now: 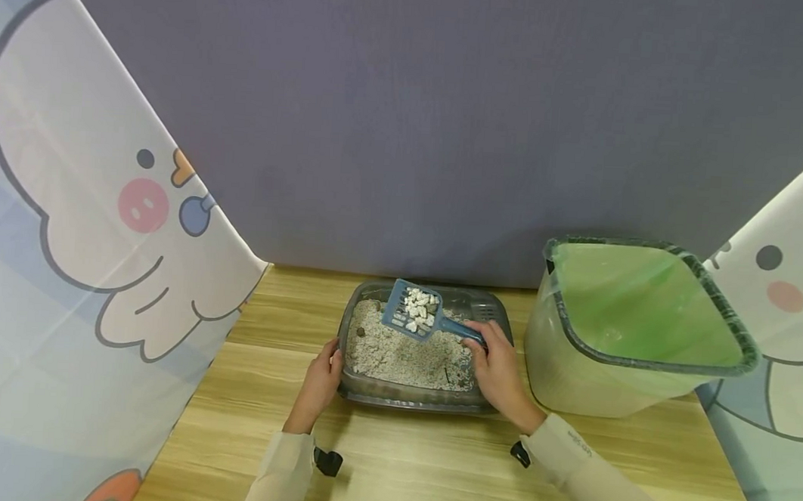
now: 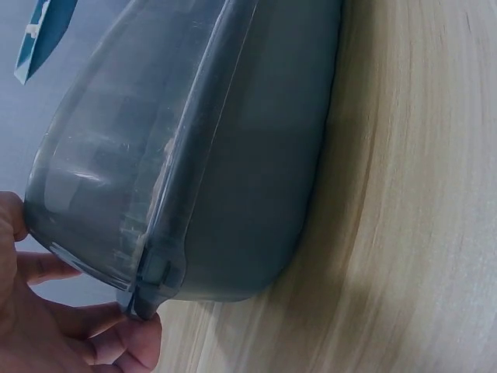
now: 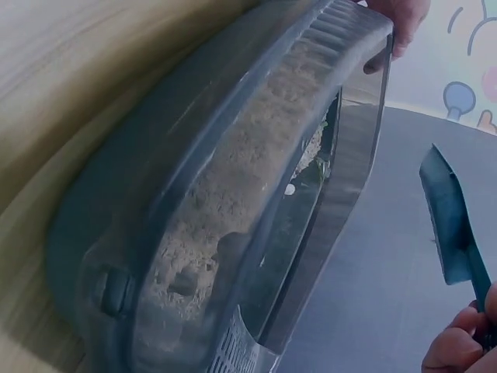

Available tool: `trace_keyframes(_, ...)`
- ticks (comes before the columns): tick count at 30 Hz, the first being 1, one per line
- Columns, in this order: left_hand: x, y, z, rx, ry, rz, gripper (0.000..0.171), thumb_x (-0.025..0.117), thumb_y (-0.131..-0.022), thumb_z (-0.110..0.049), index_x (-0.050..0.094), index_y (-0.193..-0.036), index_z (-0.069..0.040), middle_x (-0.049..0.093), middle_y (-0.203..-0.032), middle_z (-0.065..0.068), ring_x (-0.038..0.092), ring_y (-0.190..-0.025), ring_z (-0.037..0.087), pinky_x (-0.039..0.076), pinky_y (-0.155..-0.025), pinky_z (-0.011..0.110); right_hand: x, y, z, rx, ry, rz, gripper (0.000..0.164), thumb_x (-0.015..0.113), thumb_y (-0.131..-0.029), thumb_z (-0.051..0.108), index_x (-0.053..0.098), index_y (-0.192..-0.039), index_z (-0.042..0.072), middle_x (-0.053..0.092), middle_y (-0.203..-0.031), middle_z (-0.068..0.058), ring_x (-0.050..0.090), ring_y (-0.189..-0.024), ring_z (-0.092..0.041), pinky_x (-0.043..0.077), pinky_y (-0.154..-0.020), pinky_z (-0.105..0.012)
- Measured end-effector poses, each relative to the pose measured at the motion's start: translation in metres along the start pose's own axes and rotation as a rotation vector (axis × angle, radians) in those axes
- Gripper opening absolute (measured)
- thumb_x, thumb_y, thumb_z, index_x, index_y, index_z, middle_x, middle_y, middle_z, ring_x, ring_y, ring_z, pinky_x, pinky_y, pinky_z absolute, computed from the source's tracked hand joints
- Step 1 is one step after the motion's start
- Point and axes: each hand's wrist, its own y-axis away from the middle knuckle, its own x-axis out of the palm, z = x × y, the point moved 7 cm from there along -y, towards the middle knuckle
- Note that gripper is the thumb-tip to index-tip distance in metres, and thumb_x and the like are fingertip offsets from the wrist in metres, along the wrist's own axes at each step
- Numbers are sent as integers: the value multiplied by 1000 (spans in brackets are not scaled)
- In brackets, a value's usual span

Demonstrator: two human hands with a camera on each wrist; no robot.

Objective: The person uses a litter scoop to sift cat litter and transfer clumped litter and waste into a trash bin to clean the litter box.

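My right hand (image 1: 500,369) grips the handle of a blue slotted litter scoop (image 1: 389,318), held above a grey litter box (image 1: 407,396). White chunky pieces (image 1: 417,309) lie in the scoop's head. In the right wrist view the scoop (image 3: 446,221) is seen from its side, apart from the box. Pale granular litter (image 1: 396,356) spreads inside the box, with a few small dark lumps. At the box's left side, my left hand (image 1: 319,382) holds the rim; the left wrist view shows its fingers (image 2: 140,338) at the translucent upper edge (image 2: 101,171).
To the right of the box stands a whitish bin (image 1: 585,381) with a dark rim and a green liner (image 1: 644,308). Both stand on a wood-grain table (image 1: 243,409). A grey panel (image 1: 408,130) rises behind, and cartoon-printed cloths (image 1: 67,263) hang at the sides.
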Motion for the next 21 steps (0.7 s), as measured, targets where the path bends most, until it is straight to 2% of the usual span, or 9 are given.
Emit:
trace_keyframes(1, 0, 0, 0, 1, -1, -1, 47, 33, -105, -25, 36, -141, 6, 53, -122, 31, 51, -107, 44, 47, -82, 52, -1, 0, 0, 9, -11, 0, 27, 61, -90, 2, 61, -117, 0, 50, -85, -1, 38, -58, -11, 36, -52, -28)
trace_keyframes(4, 0, 0, 0, 5, 0, 0, 47, 32, -105, -25, 36, -141, 6, 53, -123, 31, 51, -107, 45, 47, -82, 52, -4, 0, -1, 23, -12, -13, 26, 60, -91, 4, 61, -117, 1, 49, -86, 1, 36, -58, -7, 35, -53, -25)
trace_keyframes(12, 0, 0, 0, 15, 2, -6, 47, 33, -105, -25, 36, -140, 6, 53, -122, 32, 51, -108, 45, 47, -83, 52, -11, -2, 3, 34, -12, -35, 26, 61, -92, 8, 62, -118, 5, 49, -83, 3, 36, -57, -7, 35, -52, -24)
trace_keyframes(21, 0, 0, 3, 3, -1, -9, 47, 33, -105, -25, 37, -141, 5, 54, -122, 31, 51, -107, 45, 47, -83, 52, -51, -17, 40, -12, -9, -129, 29, 63, -89, 0, 63, -118, 4, 48, -78, 0, 35, -54, -8, 31, -48, -21)
